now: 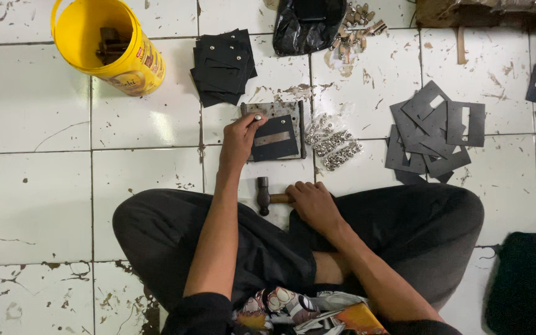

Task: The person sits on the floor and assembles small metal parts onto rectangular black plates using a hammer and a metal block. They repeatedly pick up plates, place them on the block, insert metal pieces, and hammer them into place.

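Observation:
My left hand [239,136] pinches a small silver rivet [257,116] at the upper left corner of a black slotted plate [274,138]. That plate lies on a grey metal block [288,110] on the tiled floor. My right hand [313,205] grips the wooden handle of a small hammer [263,195], whose head rests on the floor just in front of my crossed legs.
A pile of silver rivets [333,142] lies right of the block. Stacks of black plates sit behind [223,65] and to the right [432,130]. A yellow bucket [110,43] lies at the far left, a black bag [305,25] at the back, a dark mat [528,282] at the lower right.

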